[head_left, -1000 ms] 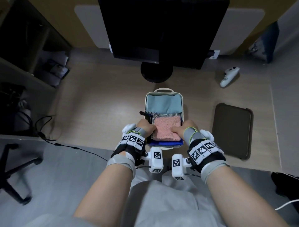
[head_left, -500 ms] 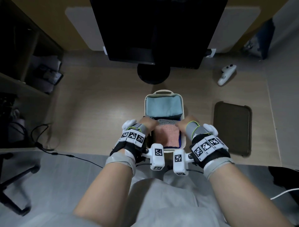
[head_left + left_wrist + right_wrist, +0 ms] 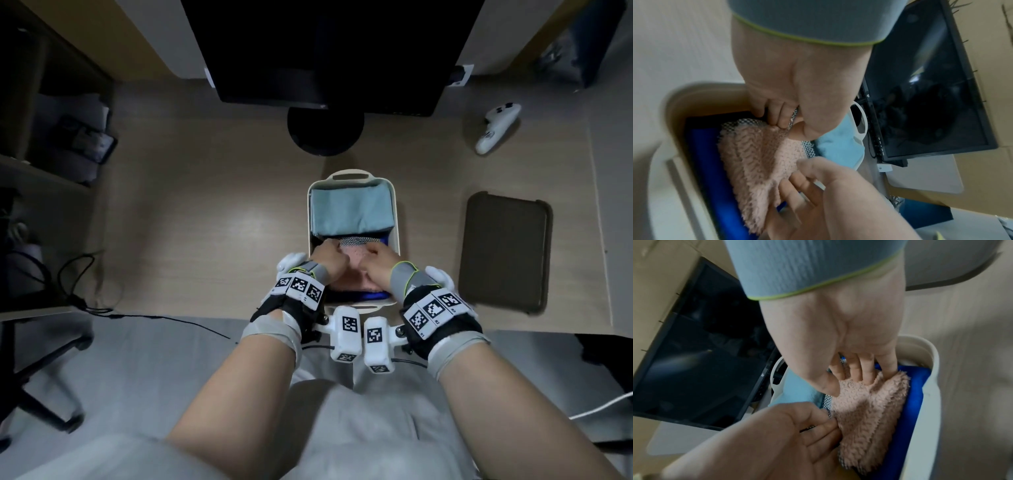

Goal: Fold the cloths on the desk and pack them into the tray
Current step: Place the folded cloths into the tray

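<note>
A cream tray (image 3: 397, 219) stands on the desk near its front edge. A folded light-blue cloth (image 3: 351, 209) fills its far half. In the near half a fluffy pink cloth (image 3: 356, 270) lies humped on a deep-blue cloth (image 3: 370, 295), with a checkered cloth (image 3: 356, 241) showing at its far edge. My left hand (image 3: 329, 258) pinches the pink cloth's (image 3: 756, 159) far left corner with curled fingers. My right hand (image 3: 380, 260) digs its fingertips into the pink cloth (image 3: 869, 418) on the far right, thumb against the cloth's edge.
A black monitor (image 3: 325, 51) on a round stand (image 3: 325, 132) rises just behind the tray. A dark flat tray (image 3: 503, 250) lies to the right and a white controller (image 3: 496, 128) at the far right. A black cable (image 3: 85, 298) trails off the desk's left front.
Both hands have slid from the pink cloth's sides to its far edge, closer together. The cloth sits deeper in the tray and has bunched up in the middle.
</note>
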Demonstrator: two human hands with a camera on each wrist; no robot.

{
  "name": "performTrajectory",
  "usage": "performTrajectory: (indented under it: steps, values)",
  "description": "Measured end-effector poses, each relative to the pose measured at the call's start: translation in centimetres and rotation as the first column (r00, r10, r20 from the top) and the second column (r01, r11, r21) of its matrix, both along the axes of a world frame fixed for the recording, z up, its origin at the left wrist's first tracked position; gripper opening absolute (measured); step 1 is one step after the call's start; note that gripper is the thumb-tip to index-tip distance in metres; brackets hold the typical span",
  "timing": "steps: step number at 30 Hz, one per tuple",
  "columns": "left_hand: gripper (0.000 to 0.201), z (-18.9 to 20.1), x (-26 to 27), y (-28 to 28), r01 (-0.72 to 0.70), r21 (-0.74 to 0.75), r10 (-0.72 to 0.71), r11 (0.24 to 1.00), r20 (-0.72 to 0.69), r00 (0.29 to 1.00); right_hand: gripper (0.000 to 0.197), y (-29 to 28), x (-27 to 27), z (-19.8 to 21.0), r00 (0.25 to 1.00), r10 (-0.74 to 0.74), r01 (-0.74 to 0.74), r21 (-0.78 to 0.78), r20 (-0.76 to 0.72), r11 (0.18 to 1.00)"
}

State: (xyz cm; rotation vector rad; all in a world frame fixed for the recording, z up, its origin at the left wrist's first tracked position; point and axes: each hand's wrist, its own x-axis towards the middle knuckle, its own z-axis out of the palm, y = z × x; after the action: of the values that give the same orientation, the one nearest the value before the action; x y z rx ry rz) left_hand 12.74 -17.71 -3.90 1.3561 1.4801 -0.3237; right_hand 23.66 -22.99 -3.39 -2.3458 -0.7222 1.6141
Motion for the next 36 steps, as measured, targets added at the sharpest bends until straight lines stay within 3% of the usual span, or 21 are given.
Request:
performTrajectory:
  steps: [7, 11, 12, 15, 18, 21, 25, 28, 32, 36]
  values:
    - [0.034, -0.9, 0.2, 1.4, 0.009, -0.052, -0.010, 0.999, -0.004, 1.000, 0.056, 1.1, 0.4, -1.4, 0.999, 0.037, -0.038, -0.028, -0.017, 0.999]
    - [0.029, 0.7, 0.0, 2.3, -0.076, -0.053, 0.076, 0.996, -0.002, 0.997, 0.024, 1.7, 0.8, 0.2, 0.999, 0.019, -0.019, -0.011, -0.035, 1.000]
    - [0.029, 0.6, -0.1, 2.5, -0.135, -0.085, 0.136, 0.987, 0.006, 0.991, 0.013, 1.7, 0.9, 0.3, 0.999, -0.015, 0.014, -0.028, -0.051, 1.000]
    - [0.014, 1.5, 0.1, 2.7, -0.275, -0.253, 0.298, 0.928, 0.058, 0.953, 0.019, 1.3, 1.0, 1.0, 0.981, -0.124, 0.104, -0.132, -0.151, 0.986]
    - [0.027, 1.8, 0.5, 1.3, -0.269, -0.399, 0.310, 0.877, 0.041, 0.950, 0.015, 0.4, 0.4, 0.1, 0.962, -0.188, 0.141, -0.231, -0.197, 0.963]
    - [0.033, 0.6, 0.6, 0.2, -0.268, -0.361, 0.292, 0.893, 0.012, 0.956, 0.018, -0.7, 0.0, -2.2, 0.952, -0.247, 0.199, -0.247, -0.182, 0.948]
    - [0.022, 0.0, 0.5, 0.4, -0.294, -0.360, 0.303, 0.885, -0.033, 0.953, 0.031, -0.3, 0.1, -1.8, 0.933, -0.281, 0.230, -0.227, -0.227, 0.947]
    - [0.029, 1.0, 0.4, 1.4, -0.259, -0.212, 0.265, 0.942, 0.001, 0.964, 0.023, 1.1, 0.8, -0.7, 0.941, -0.292, 0.258, -0.199, -0.169, 0.945]
    - [0.047, 2.7, 0.8, 1.7, -0.146, -0.109, 0.138, 0.983, -0.076, 0.987, 0.011, 2.3, 1.8, -0.1, 0.966, -0.168, 0.157, -0.074, -0.198, 0.985]
    - [0.038, 3.3, 1.0, 0.8, -0.070, -0.142, 0.066, 0.987, -0.033, 0.997, 0.013, 1.8, 1.5, -0.6, 0.961, -0.144, 0.129, -0.081, -0.236, 0.988]
